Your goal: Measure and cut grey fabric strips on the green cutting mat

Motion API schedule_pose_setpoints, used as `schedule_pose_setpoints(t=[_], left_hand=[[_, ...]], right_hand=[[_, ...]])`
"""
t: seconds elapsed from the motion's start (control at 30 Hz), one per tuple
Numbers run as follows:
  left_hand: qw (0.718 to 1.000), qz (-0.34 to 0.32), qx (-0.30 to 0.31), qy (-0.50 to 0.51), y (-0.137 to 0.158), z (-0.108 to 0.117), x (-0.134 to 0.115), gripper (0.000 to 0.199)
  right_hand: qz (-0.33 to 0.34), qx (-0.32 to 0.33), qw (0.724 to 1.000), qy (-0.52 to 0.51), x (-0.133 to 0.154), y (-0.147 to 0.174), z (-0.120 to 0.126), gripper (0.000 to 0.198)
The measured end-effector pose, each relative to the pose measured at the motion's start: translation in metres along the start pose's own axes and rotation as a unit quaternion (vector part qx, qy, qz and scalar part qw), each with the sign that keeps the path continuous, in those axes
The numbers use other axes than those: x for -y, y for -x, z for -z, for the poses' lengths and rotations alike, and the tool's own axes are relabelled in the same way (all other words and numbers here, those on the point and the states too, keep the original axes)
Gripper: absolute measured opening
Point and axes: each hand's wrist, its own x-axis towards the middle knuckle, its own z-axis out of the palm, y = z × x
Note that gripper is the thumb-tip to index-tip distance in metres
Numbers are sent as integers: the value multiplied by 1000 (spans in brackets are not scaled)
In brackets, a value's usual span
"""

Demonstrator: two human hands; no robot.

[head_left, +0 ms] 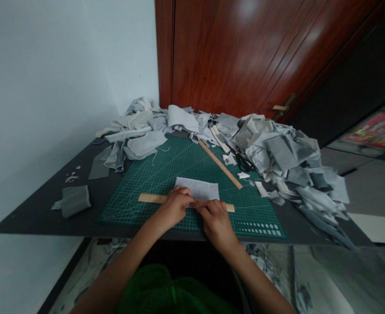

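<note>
A light grey rectangular piece of cloth (199, 188) lies on the green cutting mat (166, 159), its near edge along a wooden ruler (151, 198). The ruler runs crosswise, its two ends showing beyond my hands. My left hand (178, 204) is closed at the cloth's near left edge, fingers bent down over the ruler. My right hand (216, 219) is closed at the near right edge, thumb and fingers pressed to cloth and ruler. Both sets of fingertips almost meet in the middle. The exact grip beneath the fingers is partly hidden.
A second wooden ruler (221, 165) lies slanted on the mat. Black-handled scissors (243, 163) lie beside a large heap of grey scraps (277, 148) at right. More scraps (143, 131) pile up back left. A folded dark grey cloth (76, 200) sits on the dark tabletop (45, 222).
</note>
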Motion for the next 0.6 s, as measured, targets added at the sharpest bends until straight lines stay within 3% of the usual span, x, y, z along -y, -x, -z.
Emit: schedule_pose_setpoints(t=[0.6], left_hand=[[1000, -16, -8, 8, -1, -2, 4, 45]], right_hand=[[5, 63, 989, 132, 3, 2, 13, 11]])
